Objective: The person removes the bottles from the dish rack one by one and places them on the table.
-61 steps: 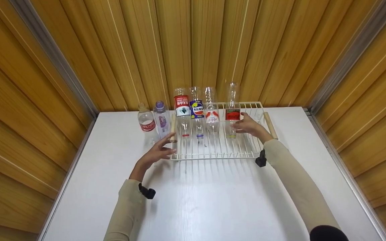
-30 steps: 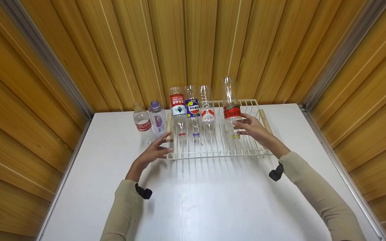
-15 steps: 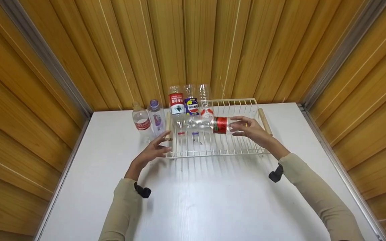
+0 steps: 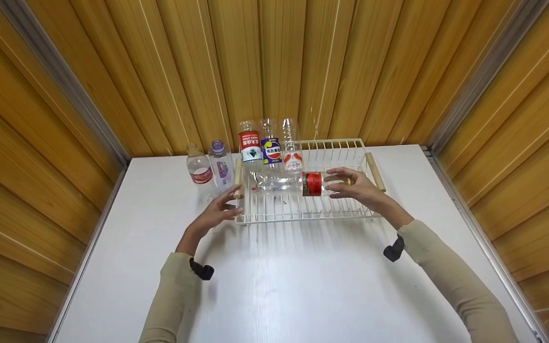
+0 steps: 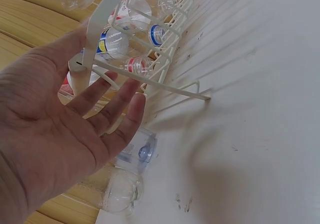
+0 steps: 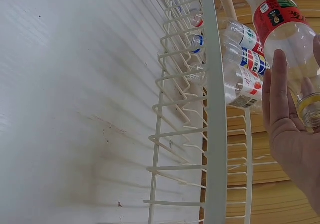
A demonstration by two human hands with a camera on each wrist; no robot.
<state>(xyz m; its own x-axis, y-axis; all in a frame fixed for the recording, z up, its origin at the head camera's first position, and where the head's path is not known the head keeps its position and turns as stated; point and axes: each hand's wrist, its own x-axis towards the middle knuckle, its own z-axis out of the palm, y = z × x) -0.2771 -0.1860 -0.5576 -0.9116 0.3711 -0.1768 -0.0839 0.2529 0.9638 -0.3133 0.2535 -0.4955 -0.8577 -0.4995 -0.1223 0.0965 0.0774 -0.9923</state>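
Observation:
In the head view my right hand (image 4: 358,188) grips a clear plastic bottle (image 4: 311,184) with a red label. The bottle is on its side over the white wire rack (image 4: 303,219), base toward the left. Its yellow-ringed neck (image 6: 308,103) lies within my fingers in the right wrist view. My left hand (image 4: 215,212) is at the rack's left end, fingers spread and loosely bent, fingertips right at the wooden handle (image 4: 238,178). Three clear bottles stand neck-down at the rack's left: one red-and-white labelled (image 4: 250,146), one blue-labelled (image 4: 271,150), one with a red-and-white print (image 4: 293,160).
Left of the rack, a bottle with a red label (image 4: 201,176) and a purple-capped bottle (image 4: 222,164) stand upright on the white table (image 4: 274,286). A second wooden handle (image 4: 375,172) is at the rack's right end. Wood-patterned panels (image 4: 284,71) rise behind.
My right hand has tipped the red-labelled bottle from upright onto its side and brought it slightly nearer the rack's front. My left hand has stayed by the left handle.

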